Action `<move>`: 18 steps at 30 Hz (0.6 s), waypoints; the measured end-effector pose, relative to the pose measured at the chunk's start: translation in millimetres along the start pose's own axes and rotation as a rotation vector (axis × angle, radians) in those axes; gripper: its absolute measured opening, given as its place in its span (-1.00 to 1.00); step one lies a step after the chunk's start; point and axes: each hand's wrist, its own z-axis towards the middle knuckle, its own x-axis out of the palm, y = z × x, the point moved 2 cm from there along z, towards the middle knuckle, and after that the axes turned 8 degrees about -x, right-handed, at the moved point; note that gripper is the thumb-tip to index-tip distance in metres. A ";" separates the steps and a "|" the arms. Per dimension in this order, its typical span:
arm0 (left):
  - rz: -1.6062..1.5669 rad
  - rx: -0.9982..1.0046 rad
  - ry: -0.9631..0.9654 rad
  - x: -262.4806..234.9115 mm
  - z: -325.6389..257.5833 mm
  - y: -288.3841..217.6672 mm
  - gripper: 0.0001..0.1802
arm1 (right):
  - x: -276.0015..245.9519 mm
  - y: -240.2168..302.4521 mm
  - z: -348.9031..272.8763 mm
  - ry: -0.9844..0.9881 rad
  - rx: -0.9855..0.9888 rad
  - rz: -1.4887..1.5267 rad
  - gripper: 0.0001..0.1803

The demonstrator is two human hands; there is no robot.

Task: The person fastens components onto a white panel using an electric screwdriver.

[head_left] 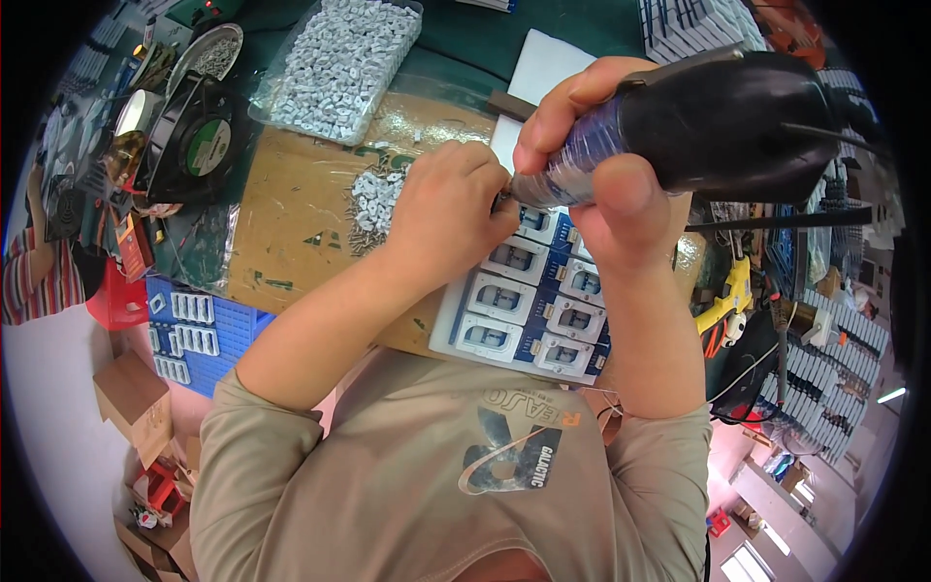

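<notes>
My right hand (626,194) grips a black power screwdriver (727,126), its taped, see-through front end pointing left and slightly down. The fingers of my left hand (451,204) are pinched together right at the tool's tip; whatever they hold is hidden. Below the tip lies a white tray or board (448,325) carrying rows of white-framed square fittings (501,296) on blue backing. Close to my left hand, a small pile of white plastic pieces (376,199) and loose screws (364,238) sits on the brown cardboard sheet (291,218).
A clear tub (339,68) full of small white parts stands at the back. To the left are a black fan (199,145), a metal bowl (215,53) and a blue mat (223,335) with white parts. Yellow pliers-like tool (727,296) and stacked units (824,378) are right. A person's striped sleeve (53,281) shows far left.
</notes>
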 end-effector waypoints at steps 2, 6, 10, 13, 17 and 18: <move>-0.007 -0.012 0.006 -2.8 -0.3 -2.0 -0.87 | 0.4 -1.3 -1.4 -0.035 -0.001 -0.025 -0.30; 0.017 0.020 -0.024 0.8 -1.1 0.9 -0.87 | 3.4 -3.1 -4.8 -0.063 0.004 -0.002 -0.25; 0.017 0.030 -0.014 -1.6 -0.4 -1.6 -0.89 | -2.0 -1.7 -6.5 -0.026 -0.006 -0.088 -0.15; 0.069 0.057 -0.048 -4.4 -2.2 -3.9 -0.91 | -3.8 10.6 -4.3 -0.008 -0.003 -0.084 -0.09; 0.134 0.027 0.090 -12.2 -2.2 -4.8 -0.84 | -27.0 18.2 -12.6 0.112 -0.252 0.246 -0.01; 0.141 0.018 0.091 -15.8 -2.8 -4.5 -0.84 | -30.5 25.2 -17.6 0.119 -0.250 0.225 -0.02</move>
